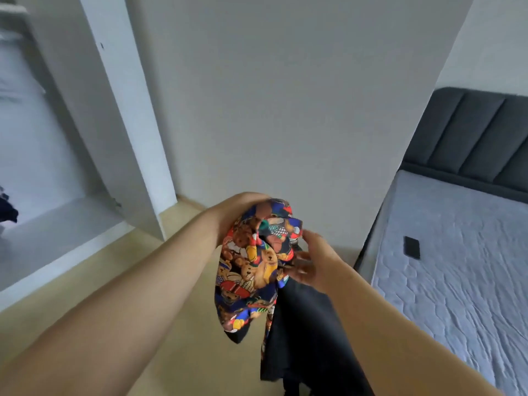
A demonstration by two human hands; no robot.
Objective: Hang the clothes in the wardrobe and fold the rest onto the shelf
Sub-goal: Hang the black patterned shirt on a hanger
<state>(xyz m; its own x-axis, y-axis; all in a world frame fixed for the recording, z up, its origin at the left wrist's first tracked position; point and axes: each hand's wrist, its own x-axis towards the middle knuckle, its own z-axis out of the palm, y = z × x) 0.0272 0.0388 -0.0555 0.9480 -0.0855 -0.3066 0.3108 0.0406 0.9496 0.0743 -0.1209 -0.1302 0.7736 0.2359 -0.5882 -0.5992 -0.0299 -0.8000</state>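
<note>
left hand: the left hand (240,208) is clamped over the top of a bunched-up bear-print garment (251,270). Its fingers are buried in the cloth, so it's carrying the weight.

right hand: the right hand (314,261) is just beside it, thumb up. Its fingertips (300,267) look like they're pinching an edge of the same fabric. It's a bit blurry, but I'd call it a light grip, like hunting for a collar or seam.

garment: it hangs in mid-air between the two hands, above the floor (171,310) and touching nothing else. A long black part (303,332) hangs below the print. Could be lining or a second piece, can't tell.

wardrobe: the wardrobe (57,224) is off to the left with its door (123,110) swung open. A dark bit of clothing (7,210) peeks in at the very edge. The upper part is too blurred to read.

other side: there's a bed (457,267) on the right with a phone (412,247) lying on the mattress. No clothes on what I can see of it.

progress: I'd guess mid-task. This piece isn't hung or folded yet, and no hanger is in sight. It needs shaking out and straightening, then goes left into the wardrobe. How much else is left, no idea from here.
</note>
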